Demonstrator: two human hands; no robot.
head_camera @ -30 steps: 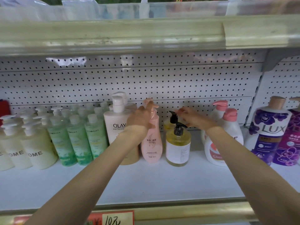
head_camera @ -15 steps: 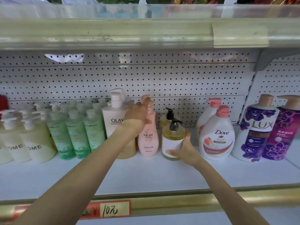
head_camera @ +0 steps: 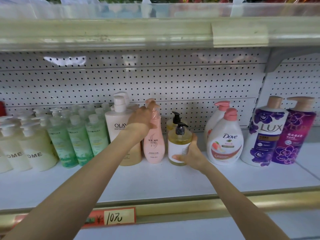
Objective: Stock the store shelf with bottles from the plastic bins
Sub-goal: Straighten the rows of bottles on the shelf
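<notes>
A pink pump bottle [head_camera: 154, 144] stands upright on the white shelf [head_camera: 155, 181], between an Olay bottle [head_camera: 117, 127] and a yellow pump bottle [head_camera: 178, 144]. My left hand [head_camera: 141, 118] grips the pink bottle's neck and pump from the left. My right hand [head_camera: 190, 154] wraps the lower right side of the yellow bottle, thumb across its white label. A second yellow bottle [head_camera: 171, 122] stands behind it, mostly hidden.
Green bottles [head_camera: 78, 141] and cream bottles [head_camera: 34, 153] fill the shelf's left. Two Dove bottles [head_camera: 224, 141] and two purple Lux bottles [head_camera: 266, 132] stand at right. A pegboard back wall [head_camera: 173, 80], an upper shelf rail [head_camera: 121, 32] and a price tag [head_camera: 114, 217] frame the space.
My right hand dropped from the yellow bottle's black pump to grip its body near the base. My left hand stayed on the pink bottle's top. The view shifted down.
</notes>
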